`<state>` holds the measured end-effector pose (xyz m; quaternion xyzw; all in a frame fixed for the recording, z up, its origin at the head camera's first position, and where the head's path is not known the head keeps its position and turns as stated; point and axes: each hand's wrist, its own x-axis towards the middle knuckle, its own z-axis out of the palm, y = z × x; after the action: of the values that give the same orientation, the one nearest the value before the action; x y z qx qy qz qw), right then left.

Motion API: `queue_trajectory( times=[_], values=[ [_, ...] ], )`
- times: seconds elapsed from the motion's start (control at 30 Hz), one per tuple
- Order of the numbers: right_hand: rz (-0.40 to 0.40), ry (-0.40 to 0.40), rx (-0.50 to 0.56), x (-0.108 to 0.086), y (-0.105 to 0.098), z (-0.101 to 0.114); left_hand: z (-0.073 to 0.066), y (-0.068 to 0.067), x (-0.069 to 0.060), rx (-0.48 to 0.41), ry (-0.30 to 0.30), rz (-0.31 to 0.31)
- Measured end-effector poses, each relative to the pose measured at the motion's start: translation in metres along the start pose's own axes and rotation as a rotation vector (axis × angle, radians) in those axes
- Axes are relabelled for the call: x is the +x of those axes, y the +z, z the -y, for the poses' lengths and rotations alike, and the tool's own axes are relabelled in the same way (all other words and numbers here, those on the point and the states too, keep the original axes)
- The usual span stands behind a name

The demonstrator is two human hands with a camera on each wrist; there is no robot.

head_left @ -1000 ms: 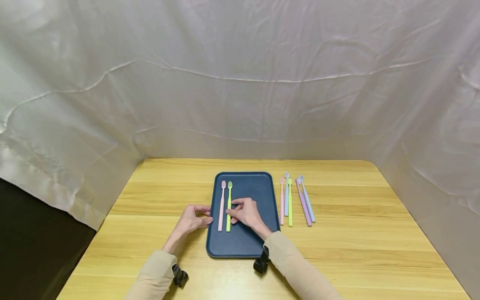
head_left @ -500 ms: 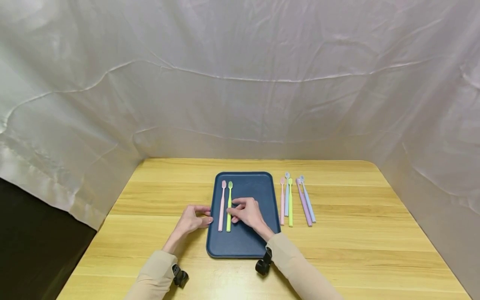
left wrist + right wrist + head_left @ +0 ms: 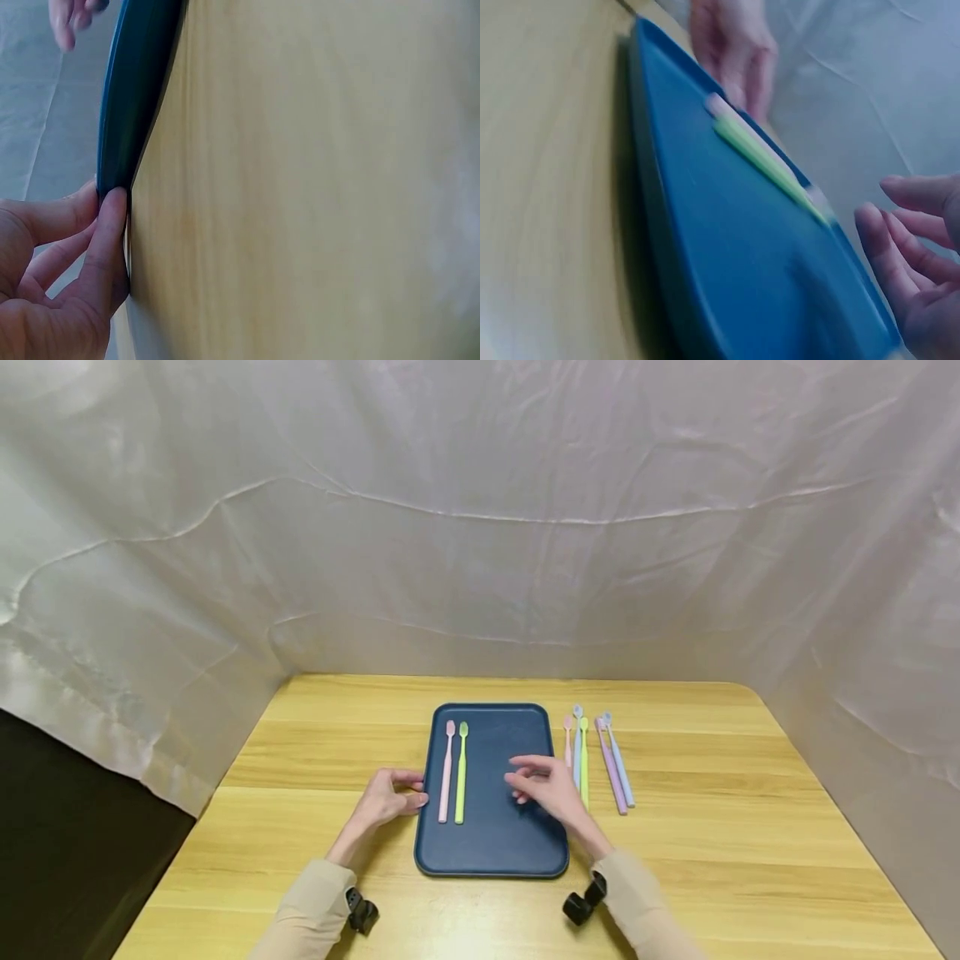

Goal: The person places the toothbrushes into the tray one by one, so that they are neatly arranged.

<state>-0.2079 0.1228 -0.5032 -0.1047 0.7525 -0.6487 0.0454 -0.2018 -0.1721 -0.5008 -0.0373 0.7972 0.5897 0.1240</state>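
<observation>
A dark blue tray [image 3: 491, 852] lies on the table, with a pink toothbrush [image 3: 445, 785] and a light green toothbrush [image 3: 460, 785] side by side along its left part, heads toward the far edge. At the tray's left edge, my left hand [image 3: 384, 800] holds the rim between thumb and fingers, as the left wrist view shows at the tray [image 3: 142, 82]. My right hand [image 3: 551, 787] hovers over the tray's right side, fingers loosely bent and nothing between them. In the right wrist view its fingers [image 3: 900, 255] are apart from the tray and both toothbrushes.
Right of the tray lie a pink toothbrush [image 3: 567, 739], a blue toothbrush [image 3: 577, 739] and a green toothbrush [image 3: 584, 760], partly behind my right hand. Farther right, a purple toothbrush [image 3: 612, 768] lies against another blue toothbrush [image 3: 620, 768]. Grey cloth [image 3: 525, 568] surrounds the wooden table [image 3: 712, 827].
My right hand has let go of the light green toothbrush on the tray and moved right, toward the tray's right edge. My left hand stays at the left rim.
</observation>
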Motion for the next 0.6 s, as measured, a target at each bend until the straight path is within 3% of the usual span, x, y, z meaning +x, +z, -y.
queue_trajectory(
  times=[0.17,0.33,0.6],
  values=[
    [-0.057,0.0,0.005,-0.02,-0.051,-0.006,-0.002,0.0,-0.002,0.005,0.008,0.012],
    [-0.167,0.04,0.012,-0.036,-0.096,-0.009,-0.002,-0.001,-0.002,0.006,0.012,0.019],
    [-0.365,0.12,0.061,-0.051,-0.135,-0.018,0.0,0.0,-0.001,0.001,0.008,0.015]
  ],
)
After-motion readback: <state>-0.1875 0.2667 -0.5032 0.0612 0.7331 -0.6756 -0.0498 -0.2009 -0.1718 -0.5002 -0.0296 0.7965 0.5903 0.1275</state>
